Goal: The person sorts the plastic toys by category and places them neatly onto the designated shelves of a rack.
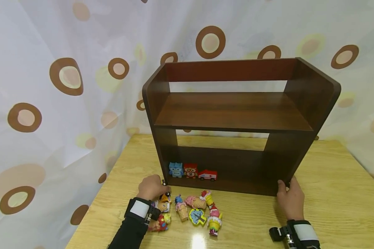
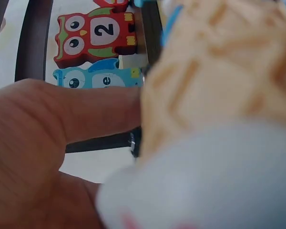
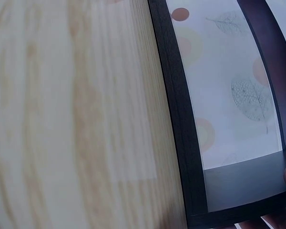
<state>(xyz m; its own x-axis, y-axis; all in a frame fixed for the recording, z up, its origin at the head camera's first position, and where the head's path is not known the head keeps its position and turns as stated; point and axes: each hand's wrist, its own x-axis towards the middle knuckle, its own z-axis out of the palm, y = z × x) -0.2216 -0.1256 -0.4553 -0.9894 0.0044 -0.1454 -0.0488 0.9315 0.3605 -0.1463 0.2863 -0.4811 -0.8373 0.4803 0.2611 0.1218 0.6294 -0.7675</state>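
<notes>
Your right hand [image 1: 290,202] clasps the shelf [image 1: 237,109] at its lower right corner: the thumb lies on the inner face of the side, and the fingers wrap the outside. That hold, one on each face, looks meant to steady the shelf, since it pinches the side rather than pushing it. The shelf stands upright on the table [image 1: 252,221], its open front toward you.

Your left hand [image 1: 152,187] bends down at the lower left corner. In its wrist view the thumb is stretched out, but a blurred waffle cone [image 2: 209,71] close to the lens covers its tip. Something small and dark shows by the fingertips; you may be pinching it, yet I cannot tell whether the fingers are clamped on it, on the shelf's edge, or apart.

Inside the lower compartment, at the left end, sit the blue owl [image 1: 176,170], the red owl [image 1: 190,171] and the ambulance [image 1: 208,175]. They face outward side by side, probably so each can be seen.

In front of the shelf, the tree [image 1: 197,217], pink cone [image 1: 195,202] and yellow cone [image 1: 214,222] lie loosely grouped on the table, nearer your left hand than your right, probably to suit its reach.
</notes>
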